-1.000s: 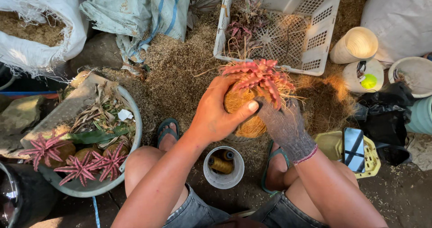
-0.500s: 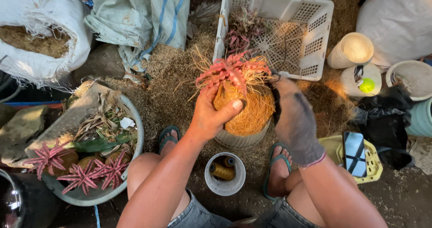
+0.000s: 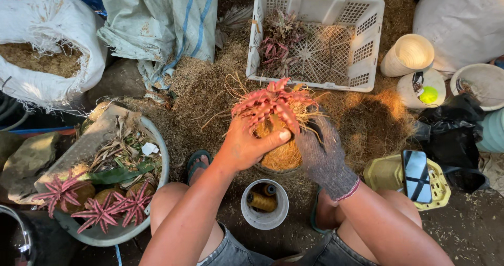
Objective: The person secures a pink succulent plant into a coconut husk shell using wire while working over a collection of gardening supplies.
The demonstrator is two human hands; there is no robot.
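Both hands cup a red star-shaped plant [image 3: 273,102] set in a ball of coconut fibre [image 3: 283,153]: bare left hand [image 3: 247,148] wrapped round its left side, gloved right hand [image 3: 323,153] pressed against its right. Ball sits above a small white cup [image 3: 264,213], just before a white plastic crate [image 3: 320,35].

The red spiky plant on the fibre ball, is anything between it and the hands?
Nothing visible: the bare left hand grips the red spiky plant and brown fibre ball directly; only a grey knitted glove covers the right hand.
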